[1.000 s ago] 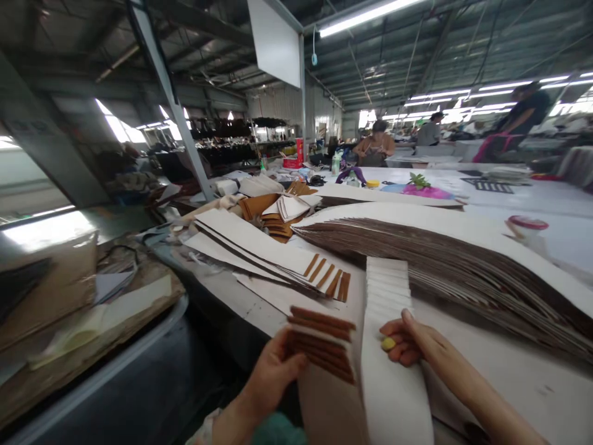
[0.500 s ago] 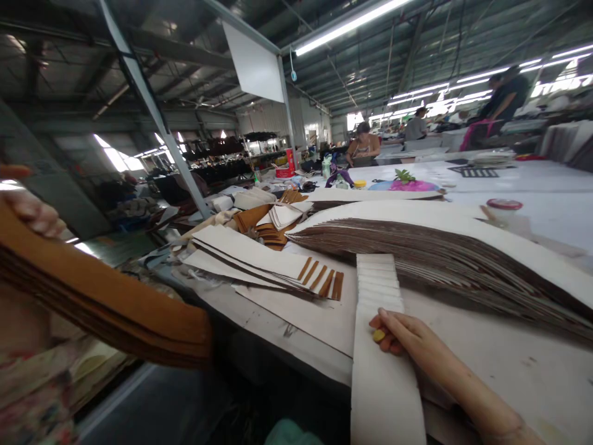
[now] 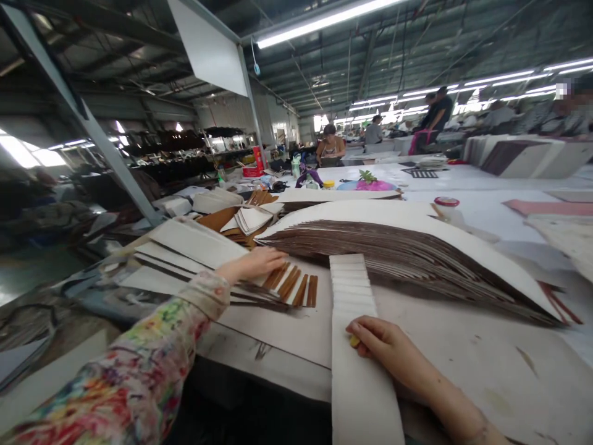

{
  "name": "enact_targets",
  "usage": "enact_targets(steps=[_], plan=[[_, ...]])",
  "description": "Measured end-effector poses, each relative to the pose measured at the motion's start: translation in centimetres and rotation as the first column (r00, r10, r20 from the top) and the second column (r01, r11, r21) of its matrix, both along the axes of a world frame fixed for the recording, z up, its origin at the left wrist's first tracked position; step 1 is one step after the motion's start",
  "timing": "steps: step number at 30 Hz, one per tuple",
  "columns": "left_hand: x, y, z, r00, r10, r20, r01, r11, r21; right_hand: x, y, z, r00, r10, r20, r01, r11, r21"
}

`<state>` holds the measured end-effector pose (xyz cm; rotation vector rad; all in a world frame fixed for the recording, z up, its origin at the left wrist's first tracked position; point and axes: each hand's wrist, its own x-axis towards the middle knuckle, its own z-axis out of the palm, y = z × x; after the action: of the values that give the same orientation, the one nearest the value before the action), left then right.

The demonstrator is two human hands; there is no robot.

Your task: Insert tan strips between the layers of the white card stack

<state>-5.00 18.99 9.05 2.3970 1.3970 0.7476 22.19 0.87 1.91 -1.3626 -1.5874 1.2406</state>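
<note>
My left hand, in a flowered sleeve, reaches out over the table and lies with fingers stretched on a fanned set of long white and brown strips, just behind their brown ends. My right hand rests curled on a stack of white strips running toward me, and pinches a small yellow thing against it. A big fan of curved brown-and-white sheets lies just beyond both hands.
More cut pieces are piled further back on the white table. A pink-lidded jar, bottles and a red box stand beyond. Other people work at far tables. A slanted steel post rises at left.
My left hand has let go of the brown bundle it lifted off to the left and now reaches onto the fanned strips. The view has swung right. My right hand stays on the white stack.
</note>
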Motion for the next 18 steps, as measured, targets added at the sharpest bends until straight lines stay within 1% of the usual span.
enact_targets(steps=[1, 2, 3, 4, 6, 8, 9, 11, 12, 13, 14, 15, 16, 17, 18], plan=[[-0.1, 0.0, -1.6, 0.999, -0.033, -0.019, 0.033, 0.999, -0.019, -0.1, 0.0, 0.0, 1.000, -0.004, 0.003, 0.004, 1.000, 0.001], [-0.3, 0.0, -2.9, 0.998, -0.057, -0.030, 0.056, 0.998, -0.031, -0.1, -0.1, 0.0, 1.000, -0.006, 0.007, 0.006, 1.000, 0.005], [-0.7, 0.0, -3.9, 0.997, -0.072, -0.030, 0.071, 0.997, -0.039, -0.2, -0.1, -0.1, 1.000, -0.008, 0.010, 0.008, 1.000, 0.012], [-1.1, 0.0, -4.4, 0.997, -0.076, -0.024, 0.075, 0.996, -0.038, -0.2, -0.1, -0.2, 1.000, -0.009, 0.013, 0.009, 1.000, 0.024], [-1.4, -0.1, -4.6, 0.998, -0.069, 0.008, 0.069, 0.997, -0.025, -0.1, -0.2, -0.4, 1.000, -0.015, 0.022, 0.014, 0.999, 0.053], [-0.8, -0.8, -4.0, 0.997, -0.055, 0.045, 0.055, 0.998, 0.005, -0.1, -0.4, -0.7, 0.999, -0.029, 0.044, 0.025, 0.996, 0.084], [0.1, -1.5, -3.6, 0.995, -0.056, 0.084, 0.056, 0.998, 0.011, 0.0, -0.5, -0.7, 0.998, -0.037, 0.056, 0.031, 0.994, 0.100], [2.6, -3.8, -3.1, 0.972, -0.090, 0.215, 0.100, 0.994, -0.037, 0.0, -0.7, -0.8, 0.996, -0.056, 0.069, 0.046, 0.990, 0.135], [4.1, -5.3, -3.1, 0.894, -0.109, 0.435, 0.201, 0.965, -0.170, 0.0, -0.8, -0.9, 0.996, -0.069, 0.065, 0.059, 0.987, 0.150], [5.7, -7.0, -3.1, 0.784, -0.094, 0.614, 0.344, 0.888, -0.304, 0.0, -0.9, -0.9, 0.995, -0.086, 0.049, 0.078, 0.984, 0.161], [7.3, -8.7, -3.3, 0.666, -0.049, 0.744, 0.465, 0.808, -0.363, -0.1, -1.1, -1.0, 0.994, -0.106, 0.023, 0.101, 0.981, 0.166], [8.7, -10.3, -3.6, 0.572, 0.011, 0.820, 0.558, 0.728, -0.399, -0.1, -1.2, -1.0, 0.992, -0.129, -0.009, 0.129, 0.977, 0.169], [10.0, -11.8, -4.0, 0.498, 0.077, 0.864, 0.625, 0.658, -0.419, -0.1, -1.3, -1.1, 0.988, -0.148, -0.048, 0.154, 0.973, 0.173], [11.0, -13.0, -4.4, 0.443, 0.130, 0.887, 0.671, 0.609, -0.424, -0.1, -1.4, -1.2, 0.983, -0.161, -0.089, 0.175, 0.968, 0.179], [11.8, -14.1, -4.8, 0.399, 0.173, 0.900, 0.695, 0.583, -0.420, -0.2, -1.6, -1.3, 0.978, -0.165, -0.130, 0.188, 0.964, 0.188]])
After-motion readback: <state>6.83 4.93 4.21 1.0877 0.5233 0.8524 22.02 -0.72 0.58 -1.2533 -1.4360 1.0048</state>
